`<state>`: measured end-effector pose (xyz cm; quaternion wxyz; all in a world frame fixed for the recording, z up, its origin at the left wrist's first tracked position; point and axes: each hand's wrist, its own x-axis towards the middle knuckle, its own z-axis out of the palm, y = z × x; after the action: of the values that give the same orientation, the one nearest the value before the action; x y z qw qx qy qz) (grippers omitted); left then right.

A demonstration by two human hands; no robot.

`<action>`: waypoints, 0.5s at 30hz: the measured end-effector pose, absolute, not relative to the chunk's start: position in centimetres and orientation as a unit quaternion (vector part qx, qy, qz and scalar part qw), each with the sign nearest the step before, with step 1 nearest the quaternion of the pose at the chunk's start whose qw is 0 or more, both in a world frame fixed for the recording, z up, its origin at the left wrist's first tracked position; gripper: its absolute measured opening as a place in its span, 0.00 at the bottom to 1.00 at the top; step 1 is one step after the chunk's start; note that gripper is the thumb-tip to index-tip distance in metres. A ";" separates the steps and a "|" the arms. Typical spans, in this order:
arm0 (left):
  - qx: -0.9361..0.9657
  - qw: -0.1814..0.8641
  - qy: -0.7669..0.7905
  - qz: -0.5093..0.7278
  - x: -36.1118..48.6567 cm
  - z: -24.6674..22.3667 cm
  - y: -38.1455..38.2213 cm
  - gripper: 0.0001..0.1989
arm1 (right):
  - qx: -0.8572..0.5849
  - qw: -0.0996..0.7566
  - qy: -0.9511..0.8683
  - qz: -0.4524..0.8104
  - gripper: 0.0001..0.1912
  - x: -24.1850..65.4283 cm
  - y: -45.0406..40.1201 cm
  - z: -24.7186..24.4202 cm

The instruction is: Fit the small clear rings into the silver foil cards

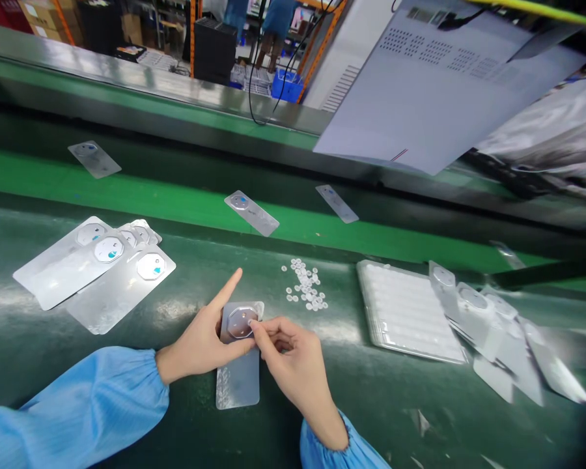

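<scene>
A flat silver-grey rectangular plate [239,384] with an octagonal window [240,320] near its far end lies before me. My left hand [205,339] holds its left side, thumb across the face and index finger stretched out; the other fingers are mostly hidden. At the window's right edge, my right hand [293,358] pinches with thumb and index finger; what is between the tips is too small to make out. Just beyond, a loose scatter of small clear round discs [305,284] rests on the green surface.
Overlapping similar plates [112,286] lie at left, more plates [502,345] at far right. A wrapped white ribbed pack [410,312] sits to the right. Single plates [252,212] are spread along the bright green strip [176,205]. A large pale panel [420,91] hangs overhead at right.
</scene>
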<state>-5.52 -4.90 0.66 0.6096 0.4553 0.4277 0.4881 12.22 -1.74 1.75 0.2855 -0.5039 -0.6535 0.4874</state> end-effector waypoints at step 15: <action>0.303 0.574 0.526 0.550 -7.6 1.0 -2.5 0.30 | -0.382 0.293 -0.444 0.756 0.28 13.7 0.6 -1.2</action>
<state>-7.60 -2.47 1.05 0.5741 0.3026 0.5256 0.5502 13.65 0.57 -1.19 0.2926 -0.3824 -0.4436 0.7559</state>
